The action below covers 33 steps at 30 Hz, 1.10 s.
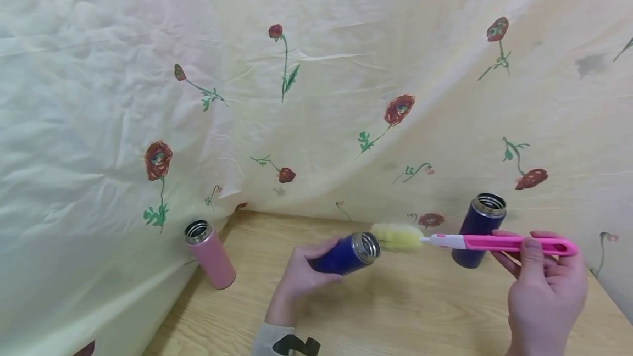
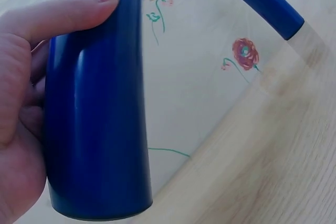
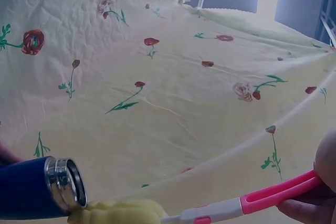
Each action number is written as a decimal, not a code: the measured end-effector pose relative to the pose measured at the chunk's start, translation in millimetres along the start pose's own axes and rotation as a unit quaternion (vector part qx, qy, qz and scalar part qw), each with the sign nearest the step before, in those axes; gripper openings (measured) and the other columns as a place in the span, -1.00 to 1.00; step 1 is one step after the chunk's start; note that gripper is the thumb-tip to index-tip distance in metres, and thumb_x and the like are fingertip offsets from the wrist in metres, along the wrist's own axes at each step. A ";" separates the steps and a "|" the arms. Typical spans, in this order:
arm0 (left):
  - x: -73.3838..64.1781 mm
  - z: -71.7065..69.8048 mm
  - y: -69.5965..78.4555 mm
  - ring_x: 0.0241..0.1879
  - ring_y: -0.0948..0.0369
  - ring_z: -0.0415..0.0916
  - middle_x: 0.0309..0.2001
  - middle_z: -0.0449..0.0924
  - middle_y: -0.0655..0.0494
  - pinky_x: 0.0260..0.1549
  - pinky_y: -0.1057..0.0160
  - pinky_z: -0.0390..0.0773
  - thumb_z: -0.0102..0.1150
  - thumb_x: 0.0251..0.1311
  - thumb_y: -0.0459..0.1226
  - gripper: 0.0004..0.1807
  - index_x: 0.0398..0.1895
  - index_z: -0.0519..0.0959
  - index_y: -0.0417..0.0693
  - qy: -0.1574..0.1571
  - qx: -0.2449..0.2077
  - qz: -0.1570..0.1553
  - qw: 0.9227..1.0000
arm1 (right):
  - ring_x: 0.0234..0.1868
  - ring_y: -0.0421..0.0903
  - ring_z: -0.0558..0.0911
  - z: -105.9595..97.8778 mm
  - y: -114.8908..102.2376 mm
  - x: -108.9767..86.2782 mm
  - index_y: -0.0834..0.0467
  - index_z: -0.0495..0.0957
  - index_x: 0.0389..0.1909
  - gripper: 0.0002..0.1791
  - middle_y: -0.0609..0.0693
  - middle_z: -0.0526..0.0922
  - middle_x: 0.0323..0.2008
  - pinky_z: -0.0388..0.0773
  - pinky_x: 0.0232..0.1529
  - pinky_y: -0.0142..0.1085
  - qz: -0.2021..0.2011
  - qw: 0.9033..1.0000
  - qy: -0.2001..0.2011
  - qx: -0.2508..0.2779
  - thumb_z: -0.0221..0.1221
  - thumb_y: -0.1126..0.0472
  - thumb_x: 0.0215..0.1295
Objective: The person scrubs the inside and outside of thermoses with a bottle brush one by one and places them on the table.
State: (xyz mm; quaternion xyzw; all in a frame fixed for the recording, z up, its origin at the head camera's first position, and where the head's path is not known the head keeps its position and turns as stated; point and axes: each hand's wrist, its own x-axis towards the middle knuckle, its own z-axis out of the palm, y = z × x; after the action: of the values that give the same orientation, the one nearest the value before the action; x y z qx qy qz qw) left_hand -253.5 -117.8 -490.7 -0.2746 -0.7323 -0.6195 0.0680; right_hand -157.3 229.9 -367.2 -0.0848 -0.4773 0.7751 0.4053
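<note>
My left hand (image 1: 307, 271) grips a blue thermos bottle (image 1: 338, 257), tilted with its uncapped steel mouth toward the right. In the left wrist view the thumb lies across the bottle's side (image 2: 100, 108). A bottle brush (image 1: 499, 243) with a pink and white handle is held by my right hand (image 1: 546, 284), thumb over the handle. Its yellow sponge head (image 1: 398, 237) is right beside the bottle's mouth, outside it. The right wrist view has the sponge head (image 3: 123, 212) at the lower rim of the bottle (image 3: 31, 187); whether they touch, I cannot tell.
A second dark blue bottle (image 1: 478, 229) stands uncapped behind the brush handle, on the right. On the left a pink bottle (image 1: 212, 257) stands with its mouth uncovered. A flowered cloth (image 1: 316, 125) hangs behind the wooden table (image 1: 395, 312) and along its left side.
</note>
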 end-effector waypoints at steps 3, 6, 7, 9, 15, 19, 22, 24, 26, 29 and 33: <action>-0.4 -1.4 -0.6 0.29 0.02 0.61 0.24 0.69 0.16 0.38 -0.01 0.47 0.74 -0.21 -0.41 -0.15 0.32 0.69 0.00 0.026 -0.007 -0.009 1.000 | -0.11 -0.10 0.84 0.6 -1.0 -1.0 0.26 0.50 0.06 -0.76 0.12 0.82 -0.13 0.74 -0.21 -0.31 0.011 1.000 0.000 -0.018 0.22 0.24 0.50; -0.3 -2.3 -0.9 0.32 0.03 0.59 0.26 0.68 0.18 0.40 -0.09 0.44 0.74 -0.19 -0.39 -0.16 0.33 0.69 0.07 0.036 -0.007 -0.017 0.999 | -0.14 -0.11 0.84 2.2 -1.4 -2.5 0.26 0.51 0.04 -0.78 0.12 0.83 -0.16 0.74 -0.22 -0.31 0.012 1.000 -0.004 -0.024 0.23 0.25 0.50; -0.1 -2.4 -1.7 0.32 0.03 0.59 0.26 0.68 0.17 0.40 -0.10 0.44 0.74 -0.19 -0.39 -0.16 0.33 0.69 0.07 0.039 -0.006 -0.018 0.999 | -0.15 -0.12 0.84 2.9 -1.6 -3.0 0.26 0.52 0.03 -0.79 0.11 0.83 -0.17 0.74 -0.23 -0.31 0.008 1.000 -0.006 -0.025 0.23 0.26 0.50; 0.7 -2.0 -1.8 0.33 0.04 0.58 0.26 0.68 0.17 0.41 -0.08 0.43 0.74 -0.19 -0.39 -0.17 0.32 0.70 0.07 0.045 -0.002 -0.019 0.999 | -0.17 -0.12 0.85 4.0 -1.9 -3.8 0.27 0.53 0.01 -0.80 0.11 0.83 -0.20 0.75 -0.24 -0.31 -0.002 1.000 -0.009 -0.027 0.24 0.27 0.50; 2.1 0.0 -3.3 0.30 0.02 0.61 0.24 0.70 0.09 0.39 0.03 0.46 0.76 -0.18 -0.39 -0.19 0.29 0.71 0.00 0.061 0.018 0.000 0.998 | -0.21 -0.14 0.85 5.8 -2.9 -5.4 0.33 0.54 -0.02 -0.82 0.11 0.83 -0.24 0.74 -0.26 -0.32 -0.020 0.999 -0.014 -0.032 0.25 0.32 0.49; 2.5 0.4 -6.3 0.28 0.01 0.62 0.23 0.70 0.06 0.37 0.05 0.48 0.77 -0.19 -0.40 -0.20 0.28 0.72 -0.03 0.066 0.024 0.009 0.997 | -0.22 -0.12 0.85 6.6 -3.7 -7.4 0.36 0.55 -0.03 -0.82 0.13 0.82 -0.26 0.74 -0.28 -0.31 -0.021 0.999 -0.016 -0.027 0.27 0.36 0.47; 2.5 0.3 -7.2 0.28 0.02 0.62 0.23 0.70 0.06 0.38 0.05 0.48 0.76 -0.20 -0.41 -0.20 0.27 0.72 -0.04 0.068 0.025 0.006 0.997 | -0.23 -0.14 0.85 7.0 -6.0 -9.6 0.33 0.57 -0.02 -0.81 0.10 0.83 -0.24 0.74 -0.28 -0.33 -0.010 0.999 -0.011 -0.038 0.29 0.33 0.46; 2.3 0.2 -7.4 0.28 0.02 0.63 0.23 0.70 0.07 0.38 0.04 0.48 0.77 -0.20 -0.41 -0.20 0.27 0.72 -0.02 0.069 0.028 0.001 0.997 | -0.24 -0.14 0.85 7.5 -7.6 -11.2 0.30 0.58 -0.01 -0.81 0.08 0.84 -0.23 0.73 -0.28 -0.35 -0.005 0.999 -0.010 -0.048 0.29 0.31 0.46; 2.2 0.1 -7.5 0.28 0.03 0.63 0.24 0.70 0.09 0.38 0.02 0.48 0.76 -0.19 -0.41 -0.20 0.27 0.72 0.00 0.069 0.033 -0.004 0.997 | -0.25 -0.17 0.85 8.2 -8.9 -13.4 0.29 0.60 -0.02 -0.82 0.06 0.84 -0.22 0.73 -0.29 -0.37 -0.005 0.998 -0.010 -0.056 0.29 0.31 0.46; 2.1 0.1 -7.5 0.27 0.03 0.63 0.24 0.70 0.10 0.37 -0.03 0.47 0.76 -0.17 -0.40 -0.21 0.28 0.72 0.02 0.067 0.044 -0.007 0.997 | -0.25 -0.16 0.85 8.8 -10.8 -16.2 0.30 0.60 0.00 -0.81 0.07 0.84 -0.21 0.73 -0.29 -0.36 -0.007 0.998 -0.016 -0.056 0.28 0.31 0.47; 1.9 0.3 -6.9 0.27 0.02 0.63 0.25 0.69 0.09 0.36 -0.08 0.48 0.76 -0.17 -0.40 -0.21 0.28 0.72 0.02 0.064 0.062 -0.001 0.996 | -0.23 -0.13 0.85 9.4 -13.6 -18.7 0.33 0.59 0.02 -0.78 0.09 0.85 -0.19 0.74 -0.28 -0.34 -0.003 0.998 -0.023 -0.053 0.27 0.30 0.48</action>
State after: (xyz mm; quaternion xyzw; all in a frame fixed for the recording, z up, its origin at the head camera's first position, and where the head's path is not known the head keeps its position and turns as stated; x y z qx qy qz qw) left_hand -258.4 -117.5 -495.9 -0.2285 -0.7636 -0.5895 0.1308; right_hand -142.5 213.3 -355.9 -0.0870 -0.5269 0.7496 0.3911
